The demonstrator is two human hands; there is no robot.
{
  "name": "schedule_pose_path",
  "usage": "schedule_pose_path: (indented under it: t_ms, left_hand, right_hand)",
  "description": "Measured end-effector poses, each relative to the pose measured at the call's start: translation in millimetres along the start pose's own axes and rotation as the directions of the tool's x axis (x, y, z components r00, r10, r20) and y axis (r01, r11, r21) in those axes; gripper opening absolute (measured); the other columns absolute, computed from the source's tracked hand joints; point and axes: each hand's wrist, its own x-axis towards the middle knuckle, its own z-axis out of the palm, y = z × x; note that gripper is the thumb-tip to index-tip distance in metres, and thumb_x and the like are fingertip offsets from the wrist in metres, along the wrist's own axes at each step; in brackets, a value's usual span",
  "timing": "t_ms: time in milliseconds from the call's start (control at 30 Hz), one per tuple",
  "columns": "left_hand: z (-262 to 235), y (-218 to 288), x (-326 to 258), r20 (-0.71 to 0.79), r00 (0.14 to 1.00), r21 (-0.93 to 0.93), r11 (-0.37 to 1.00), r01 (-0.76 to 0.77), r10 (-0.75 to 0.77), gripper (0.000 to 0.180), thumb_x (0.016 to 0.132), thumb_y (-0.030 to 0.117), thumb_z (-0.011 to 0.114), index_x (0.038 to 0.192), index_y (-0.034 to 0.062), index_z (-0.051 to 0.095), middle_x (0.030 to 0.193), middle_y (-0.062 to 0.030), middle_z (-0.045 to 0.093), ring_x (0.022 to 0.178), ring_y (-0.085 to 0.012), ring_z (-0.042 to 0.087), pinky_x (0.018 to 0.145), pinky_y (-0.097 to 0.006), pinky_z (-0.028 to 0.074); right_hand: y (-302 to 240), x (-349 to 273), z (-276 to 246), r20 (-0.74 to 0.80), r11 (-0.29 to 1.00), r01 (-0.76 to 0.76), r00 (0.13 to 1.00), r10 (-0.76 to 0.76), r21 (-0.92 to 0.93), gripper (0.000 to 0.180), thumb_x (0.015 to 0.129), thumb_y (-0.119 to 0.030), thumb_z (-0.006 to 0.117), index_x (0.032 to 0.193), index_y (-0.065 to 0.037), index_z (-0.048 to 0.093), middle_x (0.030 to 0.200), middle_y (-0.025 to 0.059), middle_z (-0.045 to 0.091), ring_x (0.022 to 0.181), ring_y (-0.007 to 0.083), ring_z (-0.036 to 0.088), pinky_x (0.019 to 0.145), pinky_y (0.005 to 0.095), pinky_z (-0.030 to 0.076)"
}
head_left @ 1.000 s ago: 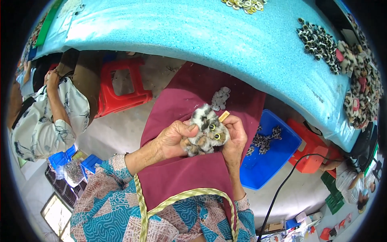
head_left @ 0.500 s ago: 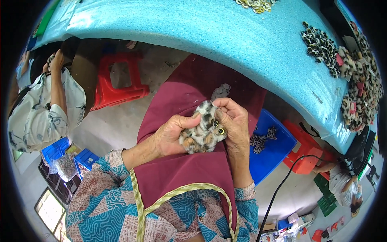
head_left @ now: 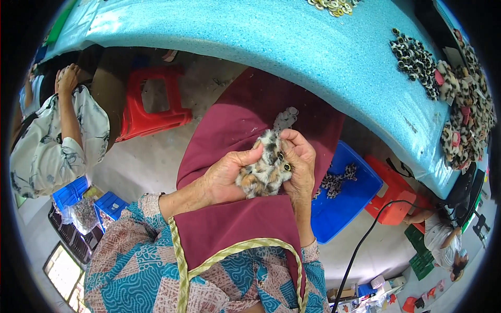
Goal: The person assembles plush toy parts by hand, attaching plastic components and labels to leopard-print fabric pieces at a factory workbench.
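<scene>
Head view: one blue-covered table point(head_left: 235, 31), with a heap of spotted furry pieces point(head_left: 467, 120) at its right end; one maroon apron point(head_left: 224, 130), spread over the lap; one blue bin point(head_left: 339, 216), to the right of the lap; one red stool point(head_left: 162, 122), left. Two bare hands, the left point(head_left: 227, 172) gripping the left side of a mottled plush toy point(head_left: 261, 180), thumb on top, the right point(head_left: 300, 161) closed narrowly on its upper right side, the toy held between them above the apron. Small items: pale flat discs point(head_left: 285, 119), clustered on the apron just beyond the toy; two yellow-and-black eyes point(head_left: 287, 167), on the toy beside the right thumb.
</scene>
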Motion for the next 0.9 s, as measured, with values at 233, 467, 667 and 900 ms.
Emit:
schedule_pose_path:
  t_ms: [233, 467, 667, 900]
  left_hand:
    - [5.7, -1.5, -1.1, -0.051, 0.999, 0.071, 0.997, 0.023, -0.019, 0.038, 0.090, 0.031, 0.049, 0.116, 0.0035, 0.049, 0.110, -0.0088, 0.057, 0.102, -0.0228, 0.056, 0.092, -0.041, 0.043]
    - [5.9, -4.1, 0.7, -0.060, 0.998, 0.071, 0.997, 0.030, -0.025, 0.036, 0.089, 0.031, 0.051, 0.113, 0.0036, 0.051, 0.107, -0.0085, 0.059, 0.098, -0.0224, 0.058, 0.090, -0.040, 0.045]
    - [-2.3, -2.0, -4.0, 0.006, 0.998, 0.088, 0.995, 0.057, -0.058, 0.035, 0.088, 0.027, 0.052, 0.114, 0.0027, 0.051, 0.107, -0.0089, 0.059, 0.100, -0.0229, 0.058, 0.090, -0.041, 0.045]
    - [-8.3, -5.3, -6.9, 0.011, 0.998, 0.062, 0.996, 0.069, -0.069, 0.035, 0.088, 0.025, 0.053, 0.115, 0.0018, 0.050, 0.109, -0.0100, 0.058, 0.101, -0.0241, 0.057, 0.091, -0.042, 0.045]
  right_hand:
    - [3.2, -1.0, -0.8, 0.000, 0.997, -0.013, 1.000, 0.013, 0.078, 0.020, 0.081, -0.001, 0.059, 0.100, 0.001, 0.053, 0.088, 0.0100, 0.064, 0.074, 0.0121, 0.062, 0.065, 0.0211, 0.049]
    - [3.0, -4.1, -0.6, 0.003, 0.997, 0.020, 1.000, -0.020, 0.080, 0.022, 0.082, -0.001, 0.060, 0.102, 0.001, 0.051, 0.087, 0.0100, 0.064, 0.074, 0.0121, 0.061, 0.065, 0.0206, 0.049]
    - [-2.8, -20.4, 12.4, -0.046, 0.985, 0.164, 0.985, -0.167, -0.059, 0.021, 0.082, -0.002, 0.061, 0.100, 0.001, 0.051, 0.085, 0.0089, 0.063, 0.072, 0.0096, 0.059, 0.064, 0.0191, 0.047]
    - [2.4, -28.9, 8.8, -0.083, 0.981, 0.175, 0.980, -0.181, -0.082, 0.021, 0.082, -0.002, 0.061, 0.099, 0.000, 0.050, 0.084, 0.0093, 0.063, 0.072, 0.0098, 0.059, 0.063, 0.0196, 0.047]
